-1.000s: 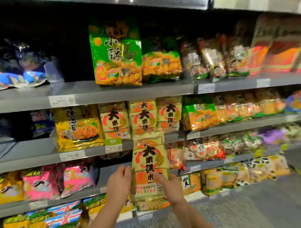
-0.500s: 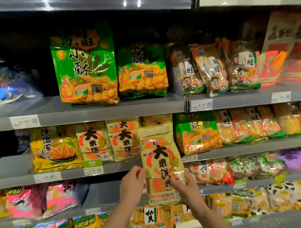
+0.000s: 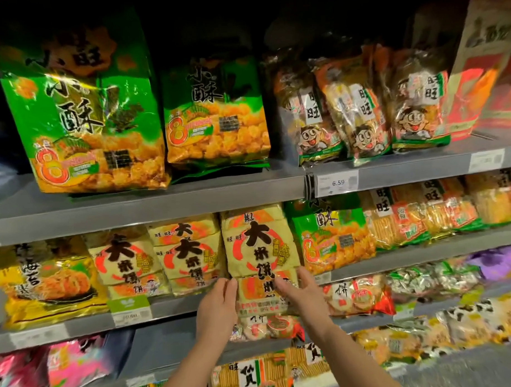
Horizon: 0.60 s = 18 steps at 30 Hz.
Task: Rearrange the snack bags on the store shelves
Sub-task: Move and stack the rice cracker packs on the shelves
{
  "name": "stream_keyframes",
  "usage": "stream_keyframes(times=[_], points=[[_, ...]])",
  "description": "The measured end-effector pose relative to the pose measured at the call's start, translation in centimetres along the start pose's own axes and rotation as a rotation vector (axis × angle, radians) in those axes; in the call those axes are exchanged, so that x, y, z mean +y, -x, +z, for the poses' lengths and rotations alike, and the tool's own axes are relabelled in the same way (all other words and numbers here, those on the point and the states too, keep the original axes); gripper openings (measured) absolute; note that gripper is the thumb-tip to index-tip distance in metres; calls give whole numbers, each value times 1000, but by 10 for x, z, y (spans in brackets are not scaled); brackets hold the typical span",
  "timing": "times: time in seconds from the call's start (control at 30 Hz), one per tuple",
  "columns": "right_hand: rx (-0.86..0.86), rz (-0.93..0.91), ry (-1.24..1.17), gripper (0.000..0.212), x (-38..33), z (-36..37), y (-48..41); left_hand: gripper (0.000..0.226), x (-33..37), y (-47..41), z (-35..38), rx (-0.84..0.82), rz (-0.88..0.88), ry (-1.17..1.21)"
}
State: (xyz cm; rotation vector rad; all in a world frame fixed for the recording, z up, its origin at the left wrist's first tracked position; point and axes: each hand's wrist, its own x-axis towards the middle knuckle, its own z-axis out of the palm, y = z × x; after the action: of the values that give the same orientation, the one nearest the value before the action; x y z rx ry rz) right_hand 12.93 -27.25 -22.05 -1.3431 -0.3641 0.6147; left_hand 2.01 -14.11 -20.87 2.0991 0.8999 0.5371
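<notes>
Two matching bags [image 3: 187, 253] are already stood side by side on the middle shelf [image 3: 79, 325], and a third, the bag [image 3: 259, 248], is held at their right. Its top half is lined up in the gap between that pair and the green bag [image 3: 334, 239], just under the lip of the upper shelf [image 3: 162, 208]. Its bottom end, however, is seen to hang in front of and below the middle shelf's edge, so it is judged not yet seated. It would have to be lifted a little, pushed back and let stand. The placing of this one bag is thus taken to be most of the way through. How much of the wider rearranging is left cannot be told. The lower shelves are blurred, and a red bag [image 3: 362, 299] is seen lying tilted just beside the right hand [image 3: 302, 296]; it may want straightening.

The bag is held by its lower part between both hands, which are apart, one at each side edge. The left hand [image 3: 219, 307] is set against the left edge with the fingers pointed up. The right hand is laid on the right edge, its digits spread over the printed front. The bag is judged to be pinched at both sides, though whatever lies behind it is hidden. Both forearms are reached up and forward from below, angled slightly toward each other.
</notes>
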Motion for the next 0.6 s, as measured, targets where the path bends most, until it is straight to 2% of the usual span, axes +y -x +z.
stream_keyframes(times=[0.07,0.13,0.2,0.3,0.4,0.5,0.53,0.6], points=[[15,-2,-10,100,-3,10,-11,30,-3,-7,0,8,9,-31],[27,-4,17,80,-5,17,-22,30,-8,-13,-1,-6,-17,-84],[66,-40,12,66,-2,22,-29,40,-12,-17,-1,-71,-65,-166],[137,-62,39,71,8,27,-39,50,-16,-23,4,-180,-99,-259],[225,-49,103,60,13,38,-45,34,-12,-28,9,-218,-58,-210],[303,-78,173,37,12,42,-52,22,-7,-36,13,-199,-2,-175],[330,-83,221,36,12,41,-54,22,-7,-39,15,-199,12,-183],[385,-78,347,46,12,39,-59,19,-6,-43,20,-196,32,-194]])
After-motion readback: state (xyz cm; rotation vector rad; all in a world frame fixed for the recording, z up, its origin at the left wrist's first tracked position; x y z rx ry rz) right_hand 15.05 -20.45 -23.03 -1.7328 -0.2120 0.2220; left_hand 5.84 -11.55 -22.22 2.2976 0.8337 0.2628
